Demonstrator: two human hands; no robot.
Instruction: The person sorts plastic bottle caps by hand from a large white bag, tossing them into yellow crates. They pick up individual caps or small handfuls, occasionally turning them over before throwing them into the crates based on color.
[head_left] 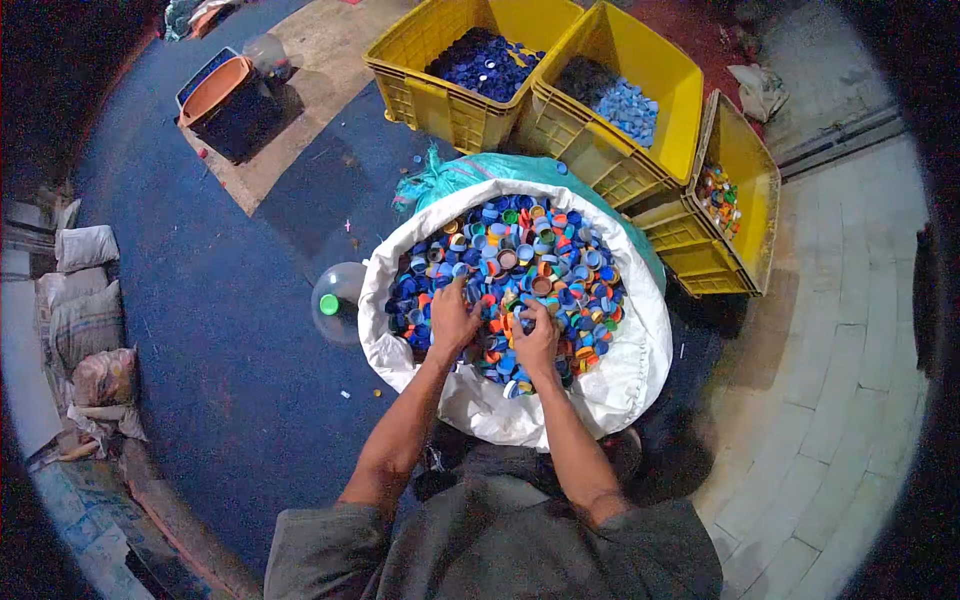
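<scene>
Both hands rest in the heap of bottle caps (520, 250) filling the white sack (640, 370). Left hand (452, 318) lies loosely spread on them; right hand (537, 338) is curled into them, and I cannot tell whether it pinches one. Beyond the sack stand 3 yellow crates (440, 110) holding caps. A clear bottle (338, 295) lies just beside the sack's left rim.

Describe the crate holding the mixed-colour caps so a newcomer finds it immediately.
Start at the white sack full of caps in the middle. Three yellow crates stand beyond it; take the rightmost crate, tipped steeply on its side. Its neighbours hold dark blue caps and light blue caps, while this one holds a small pile of orange, red and green ones.
</scene>
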